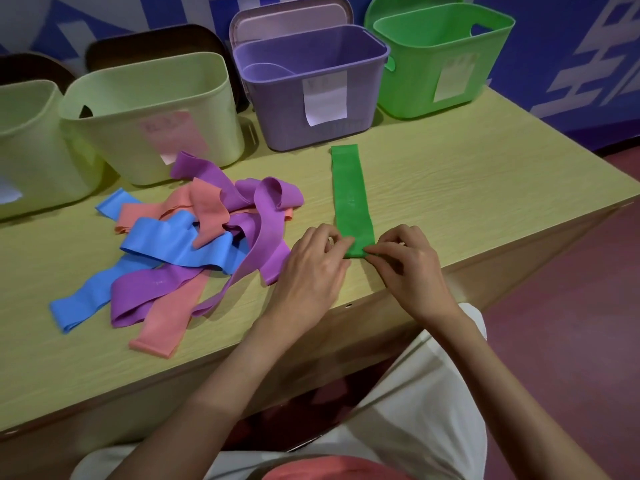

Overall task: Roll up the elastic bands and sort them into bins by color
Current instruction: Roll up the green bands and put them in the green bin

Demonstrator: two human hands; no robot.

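Note:
A green elastic band (349, 192) lies flat on the table, stretching from near the front edge toward the purple bin (311, 81). Its near end is folded over into a small roll. My left hand (311, 268) pinches that roll's left side and my right hand (408, 261) pinches its right side. A loose heap of purple bands (249, 216), blue bands (166, 240) and salmon bands (204, 206) lies to the left of my hands. The green bin (440, 60) stands at the back right.
Two pale yellow-green bins (152, 119) (27, 147) stand at the back left of the wooden table (467, 188). The purple bin holds a rolled purple band (266, 69). Each bin carries a paper label. The table's front edge runs just below my wrists.

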